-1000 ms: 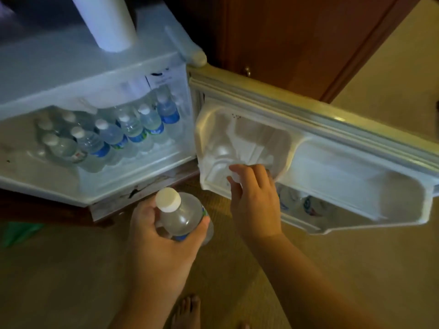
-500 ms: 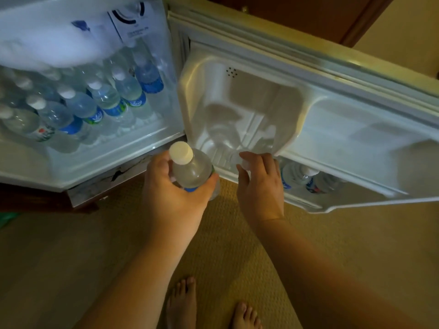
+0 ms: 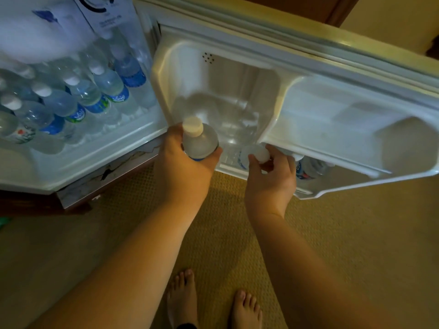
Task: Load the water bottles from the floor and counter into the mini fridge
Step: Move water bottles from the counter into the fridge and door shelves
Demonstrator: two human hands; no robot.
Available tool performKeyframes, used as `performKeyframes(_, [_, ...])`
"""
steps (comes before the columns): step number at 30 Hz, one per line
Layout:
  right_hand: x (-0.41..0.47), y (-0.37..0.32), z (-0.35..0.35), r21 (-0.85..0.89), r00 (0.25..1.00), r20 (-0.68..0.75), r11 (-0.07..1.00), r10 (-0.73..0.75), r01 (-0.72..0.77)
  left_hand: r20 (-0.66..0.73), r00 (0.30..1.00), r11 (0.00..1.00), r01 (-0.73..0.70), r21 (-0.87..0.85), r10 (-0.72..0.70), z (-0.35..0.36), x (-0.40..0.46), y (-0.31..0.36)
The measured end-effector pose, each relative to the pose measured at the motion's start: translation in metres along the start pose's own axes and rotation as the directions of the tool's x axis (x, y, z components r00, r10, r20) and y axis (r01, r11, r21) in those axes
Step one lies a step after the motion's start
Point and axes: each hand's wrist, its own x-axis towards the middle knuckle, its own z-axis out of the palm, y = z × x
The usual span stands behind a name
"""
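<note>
- Bottle [image 3: 199, 141], gripped by the left hand [image 3: 184, 166], has moved up to the door shelf's [image 3: 306, 188] left edge.
- Right hand [image 3: 270, 179] now pinches a second bottle's cap [image 3: 260, 154].
- Two hands, each holding one bottle.

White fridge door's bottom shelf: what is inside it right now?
In the white fridge door's bottom shelf, one clear white-capped water bottle stands under the right hand, and another clear bottle with a blue label shows further right. The white door moulding above hides the rest.
</note>
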Motion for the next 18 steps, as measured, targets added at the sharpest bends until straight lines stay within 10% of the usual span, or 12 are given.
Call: performKeyframes(18, [0.026,-0.007,-0.004,-0.151,0.994,0.021,0.983,0.108,-0.103,0.319,0.947,0.999,0.042,-0.005,-0.038,0.031,0.032,0.009])
